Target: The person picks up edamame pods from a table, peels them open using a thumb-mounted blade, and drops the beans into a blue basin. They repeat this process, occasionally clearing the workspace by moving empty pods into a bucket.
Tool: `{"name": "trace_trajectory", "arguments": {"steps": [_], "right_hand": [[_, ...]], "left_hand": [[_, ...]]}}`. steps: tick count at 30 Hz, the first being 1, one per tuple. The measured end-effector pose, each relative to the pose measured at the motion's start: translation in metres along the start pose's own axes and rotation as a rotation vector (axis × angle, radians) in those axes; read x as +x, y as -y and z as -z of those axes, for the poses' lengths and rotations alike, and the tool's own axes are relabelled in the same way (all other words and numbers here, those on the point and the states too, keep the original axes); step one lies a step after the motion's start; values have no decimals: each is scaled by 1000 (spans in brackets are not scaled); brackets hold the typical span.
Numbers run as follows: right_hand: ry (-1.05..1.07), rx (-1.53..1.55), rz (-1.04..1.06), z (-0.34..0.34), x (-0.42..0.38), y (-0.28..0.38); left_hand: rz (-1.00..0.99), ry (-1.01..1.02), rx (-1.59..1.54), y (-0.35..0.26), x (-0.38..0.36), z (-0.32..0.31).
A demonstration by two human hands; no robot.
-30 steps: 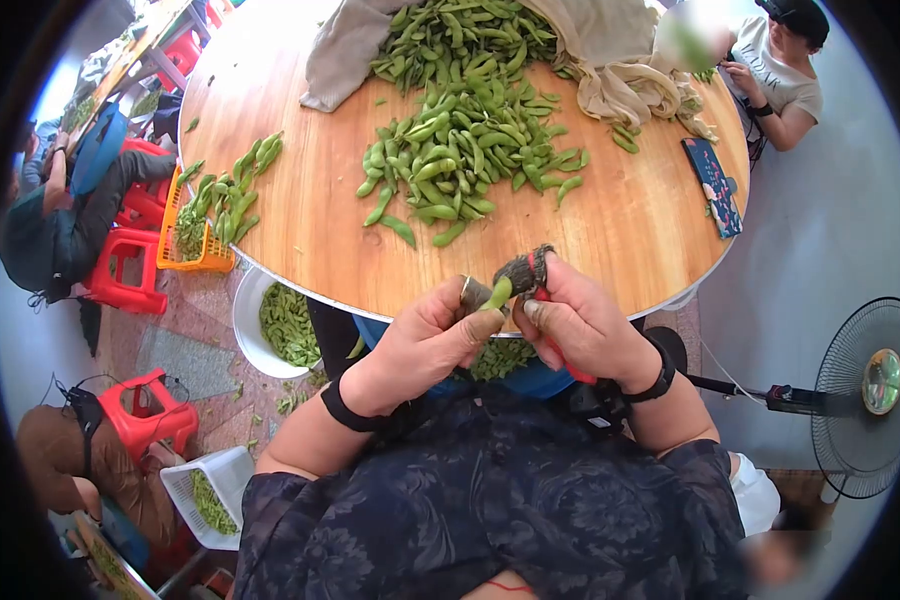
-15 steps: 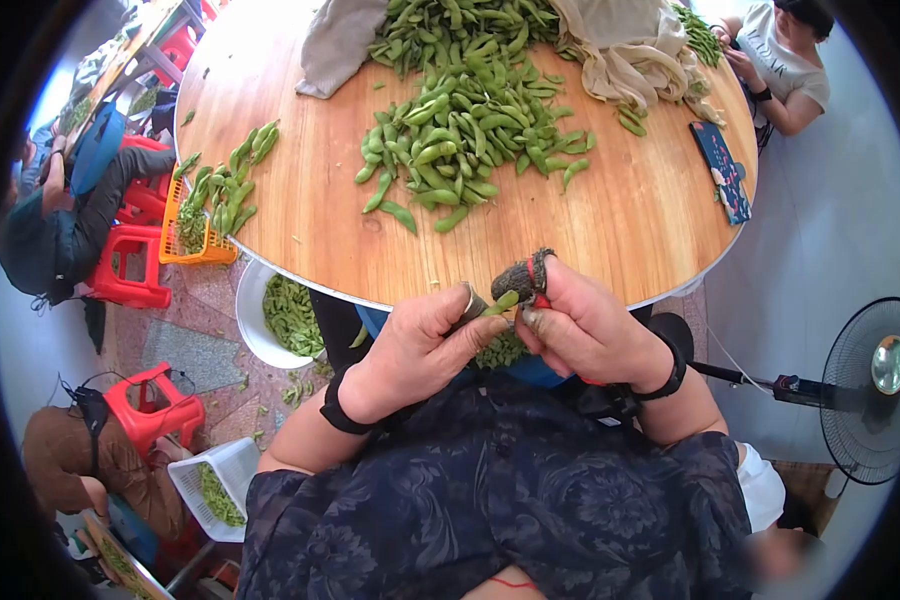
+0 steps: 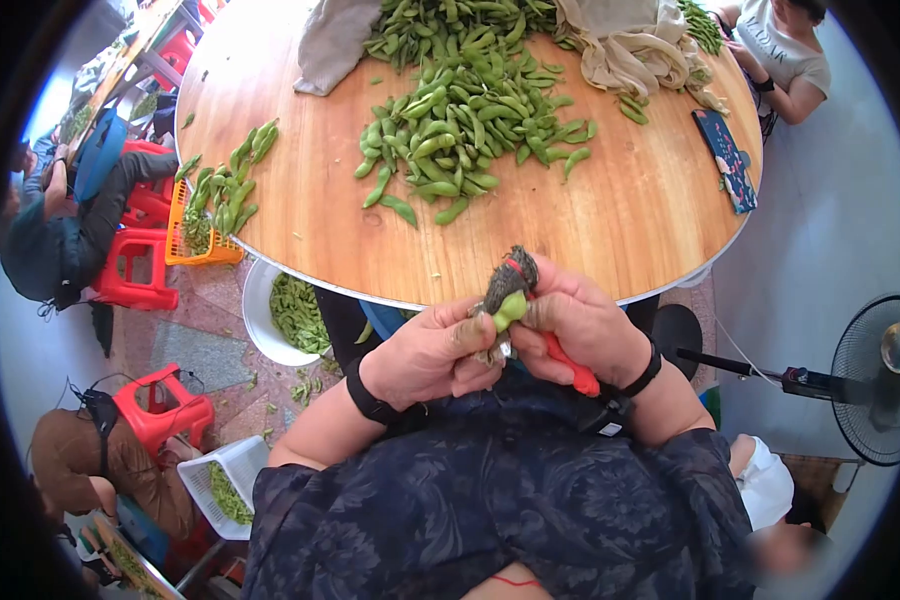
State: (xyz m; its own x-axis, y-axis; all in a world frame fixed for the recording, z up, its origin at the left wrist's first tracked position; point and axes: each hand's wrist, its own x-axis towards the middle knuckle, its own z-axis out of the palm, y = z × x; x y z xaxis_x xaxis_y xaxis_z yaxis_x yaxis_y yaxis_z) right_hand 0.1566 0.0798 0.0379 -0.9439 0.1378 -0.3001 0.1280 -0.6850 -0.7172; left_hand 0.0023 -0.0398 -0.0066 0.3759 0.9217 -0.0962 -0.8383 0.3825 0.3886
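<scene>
My left hand [image 3: 435, 345] is closed, thumb and fingers pinching a green soybean pod [image 3: 510, 311] just in front of the table edge. My right hand [image 3: 592, 322] is closed around a tool with a red handle [image 3: 575, 372]; its kind is mostly hidden by the fingers. A small shiny tip shows below the pod. A dark knitted finger cover [image 3: 511, 279] with a red band sits on a right finger, against the pod. Beyond my hands, a large heap of soybean pods [image 3: 450, 130] lies on the round wooden table [image 3: 310, 200].
A patterned blue case [image 3: 725, 160] and beige cloth [image 3: 620, 50] lie on the table. At left are a yellow basket [image 3: 177, 225], a white bucket of pods [image 3: 260, 320] and red stools [image 3: 140, 270]. A fan [image 3: 870, 385] stands right. Other people sit around.
My hands have come closer together, and the pod has turned more upright between them. The red handle and a shiny tip now show more. The view has shifted slightly.
</scene>
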Motion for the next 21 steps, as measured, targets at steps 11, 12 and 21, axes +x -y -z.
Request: {"name": "trace_trajectory", "arguments": {"steps": [11,12,21], "right_hand": [[-128,-356,247,-1,12,-5],[-141,-427,325,-3,13,-7],[-442,-1348,908,11,31,-12]], "left_hand": [[-880,-453,1770,-13,6,-7],[-895,-390,1713,-13,6,-6],[-361,-424,565,2,12,-2]]}}
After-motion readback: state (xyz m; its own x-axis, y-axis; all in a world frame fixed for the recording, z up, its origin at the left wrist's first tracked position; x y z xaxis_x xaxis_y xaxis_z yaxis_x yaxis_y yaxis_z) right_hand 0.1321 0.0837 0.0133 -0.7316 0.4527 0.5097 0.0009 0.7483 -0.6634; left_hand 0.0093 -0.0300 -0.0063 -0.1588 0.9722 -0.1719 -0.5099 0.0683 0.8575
